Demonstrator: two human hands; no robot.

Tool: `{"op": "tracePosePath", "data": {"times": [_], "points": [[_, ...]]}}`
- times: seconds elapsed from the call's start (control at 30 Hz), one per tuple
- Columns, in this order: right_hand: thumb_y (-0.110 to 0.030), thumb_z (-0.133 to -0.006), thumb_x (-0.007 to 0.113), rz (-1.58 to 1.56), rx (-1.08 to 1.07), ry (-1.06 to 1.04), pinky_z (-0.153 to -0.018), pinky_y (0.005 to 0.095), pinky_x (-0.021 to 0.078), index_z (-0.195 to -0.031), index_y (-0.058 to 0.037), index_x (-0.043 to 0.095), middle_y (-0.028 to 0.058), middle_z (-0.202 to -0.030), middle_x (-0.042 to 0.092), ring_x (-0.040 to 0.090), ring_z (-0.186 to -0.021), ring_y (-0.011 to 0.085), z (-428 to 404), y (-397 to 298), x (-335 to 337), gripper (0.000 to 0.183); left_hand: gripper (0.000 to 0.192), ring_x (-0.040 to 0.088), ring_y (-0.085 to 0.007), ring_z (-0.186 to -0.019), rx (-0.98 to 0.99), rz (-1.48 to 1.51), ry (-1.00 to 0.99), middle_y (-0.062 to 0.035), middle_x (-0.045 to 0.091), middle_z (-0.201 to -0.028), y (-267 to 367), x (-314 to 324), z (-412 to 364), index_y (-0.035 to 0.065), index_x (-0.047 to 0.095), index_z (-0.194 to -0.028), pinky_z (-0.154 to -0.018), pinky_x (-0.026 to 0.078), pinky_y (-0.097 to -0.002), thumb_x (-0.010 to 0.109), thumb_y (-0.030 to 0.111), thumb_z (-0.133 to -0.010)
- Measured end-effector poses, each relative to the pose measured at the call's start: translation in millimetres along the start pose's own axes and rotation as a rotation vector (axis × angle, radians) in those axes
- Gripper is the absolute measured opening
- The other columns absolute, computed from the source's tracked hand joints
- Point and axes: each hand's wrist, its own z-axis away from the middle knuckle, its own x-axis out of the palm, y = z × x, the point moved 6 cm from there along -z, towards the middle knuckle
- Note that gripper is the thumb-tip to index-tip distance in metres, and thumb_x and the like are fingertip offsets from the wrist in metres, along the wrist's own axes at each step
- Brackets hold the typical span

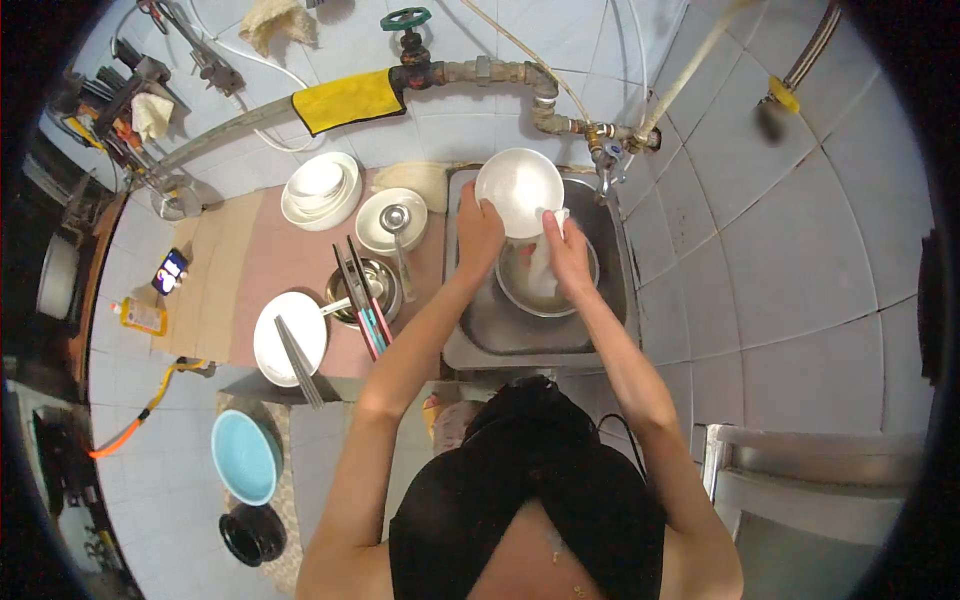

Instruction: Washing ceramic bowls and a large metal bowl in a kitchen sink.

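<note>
Over the metal sink [480, 330], my left hand [481, 232] grips the left rim of a white bowl [520, 191]. My right hand [568, 255] is shut on a wet white cloth [541, 274], at the bowl's lower right edge; the cloth hangs down from it. Beneath, a round metal basin [517, 296] holds cloudy water, with something reddish showing in it. To the left, a metal ladle [396, 219] rests in a white dish [367, 225]. Chopsticks [361, 300] lie across a metal bowl [390, 311], and more metal chopsticks [296, 356] lie on a white plate [274, 330].
Stacked white bowls [316, 191] stand at the counter's back. A faucet [606, 176] rises behind the sink's right side, below wall pipes [487, 71]. A phone [170, 271] and a yellow bottle [142, 316] are far left; a blue basin [244, 457] sits lower left.
</note>
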Motion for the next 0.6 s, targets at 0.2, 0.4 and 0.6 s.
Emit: {"op": "tracePosePath", "data": {"times": [0.2, 0.4, 0.6], "points": [[-0.04, -0.075, 0.052, 0.249, 0.029, 0.216, -0.064, 0.0318, 0.0414, -0.077, 0.0017, 0.059, 0.0127, -0.071, 0.059, 0.056, -0.067, 0.0204, -17.3, 35.6, -51.4, 0.042, 0.038, 0.049, -0.036, -0.092, -0.147, 0.203, -0.049, -0.0232, 0.05, -0.098, -58.9, 20.3, -12.4, -0.0017, 0.04, -0.106, -0.082, 0.036, -0.0385, 0.038, 0.009, -0.07], [-0.031, -0.067, 0.059, 0.639, -0.006, 0.323, -0.064, 0.0399, 0.0419, -0.075, 0.0028, 0.053, 0.0222, -0.074, 0.057, 0.055, -0.073, 0.0363, -47.7, 87.5, -90.3, 0.035, 0.049, 0.047, -0.0377, -0.093, -0.278, -0.159, -0.121, -0.0251, 0.048, -0.099, -121.5, 47.6, -5.1, -0.0025, 0.037, -0.11, -0.083, 0.036, -0.0407, 0.048, 0.019, -0.068], [-0.032, -0.069, 0.056, 0.817, 0.206, 0.274, -0.069, 0.0453, 0.0412, -0.098, -0.0016, 0.037, 0.0236, -0.099, 0.048, 0.048, -0.091, 0.0392, -66.0, 151.3, -84.9, 0.046, 0.053, 0.047, -0.038, -0.09, -0.216, -0.553, -0.175, -0.0258, 0.048, -0.095, -133.4, 75.3, 23.3, -0.0011, 0.037, -0.109, -0.077, 0.039, -0.0415, 0.053, 0.028, -0.068]]}}
